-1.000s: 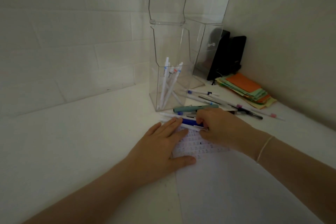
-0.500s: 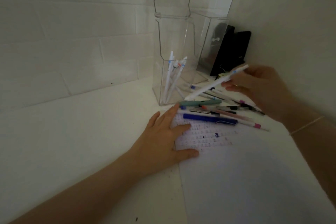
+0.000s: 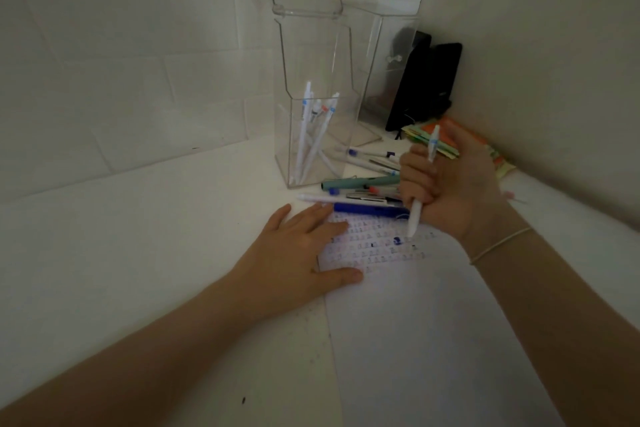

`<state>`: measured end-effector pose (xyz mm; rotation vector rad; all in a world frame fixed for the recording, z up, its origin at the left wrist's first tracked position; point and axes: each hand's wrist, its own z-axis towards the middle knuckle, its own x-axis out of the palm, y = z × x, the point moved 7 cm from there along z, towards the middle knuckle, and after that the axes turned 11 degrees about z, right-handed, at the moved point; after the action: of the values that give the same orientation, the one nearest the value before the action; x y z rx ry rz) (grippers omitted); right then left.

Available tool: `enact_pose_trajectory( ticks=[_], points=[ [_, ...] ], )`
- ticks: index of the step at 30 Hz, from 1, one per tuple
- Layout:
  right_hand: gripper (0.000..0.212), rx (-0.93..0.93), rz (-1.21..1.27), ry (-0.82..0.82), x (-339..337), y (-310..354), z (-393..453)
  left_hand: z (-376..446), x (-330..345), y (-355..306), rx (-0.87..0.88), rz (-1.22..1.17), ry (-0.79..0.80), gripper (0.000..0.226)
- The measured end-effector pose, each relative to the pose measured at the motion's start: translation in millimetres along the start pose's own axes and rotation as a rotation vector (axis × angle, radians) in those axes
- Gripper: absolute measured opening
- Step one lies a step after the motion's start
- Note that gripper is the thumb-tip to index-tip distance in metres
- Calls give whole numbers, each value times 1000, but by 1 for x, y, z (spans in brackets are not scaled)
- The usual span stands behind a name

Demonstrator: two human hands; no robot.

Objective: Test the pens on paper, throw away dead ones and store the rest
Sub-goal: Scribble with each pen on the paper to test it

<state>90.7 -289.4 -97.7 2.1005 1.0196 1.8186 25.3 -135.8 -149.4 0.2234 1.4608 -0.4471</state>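
Note:
My right hand [image 3: 453,184] grips a white pen [image 3: 417,215] with a blue band, held upright with its tip down on the white paper [image 3: 433,329] among rows of small test marks [image 3: 377,246]. My left hand [image 3: 298,256] lies flat with straight fingers on the paper's left edge, pressing it to the counter. Behind the paper lies a pile of loose pens: a dark blue pen [image 3: 367,209], a white pen [image 3: 332,198] and a teal pen [image 3: 360,182]. A clear acrylic holder [image 3: 294,135] behind them has several white pens standing in it.
A second clear box [image 3: 388,73] and black objects [image 3: 426,83] stand in the corner. A stack of coloured paper notes [image 3: 485,149] lies against the right wall. White tiled walls close the counter [image 3: 138,253] at the back and right.
My right hand picked a white pen out of the pile, lifted it, then brought it down so its tip meets the paper. The left hand has stayed on the paper.

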Motion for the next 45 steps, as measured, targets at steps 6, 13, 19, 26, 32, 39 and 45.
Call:
enact_pose_trajectory(
  ticks=[6, 13, 19, 26, 32, 39, 45],
  points=[
    [42, -20, 32, -57, -5, -16, 2, 0, -2, -1, -1, 22, 17, 91],
    [42, -119, -28, -109, -17, -5, -10, -4, -2, -7, 27, 85, 59, 109],
    [42, -118, -282, -90, -22, -7, -24, -5, -6, -11, 51, 51, 87, 111],
    [9, -75, -500, 112, -16, -34, -37, -6, 3, -7, 34, 8, 176, 121],
    [15, -197, -679, 46, -25, -42, -35, -6, 7, -7, 50, 73, 220, 118],
    [25, -525, -1151, -249, -29, -35, -43, -5, 9, -7, 56, 136, 239, 117],
    [24, -512, -1189, -252, -26, -38, -44, -5, 8, -8, 61, 138, 245, 120]
  ],
)
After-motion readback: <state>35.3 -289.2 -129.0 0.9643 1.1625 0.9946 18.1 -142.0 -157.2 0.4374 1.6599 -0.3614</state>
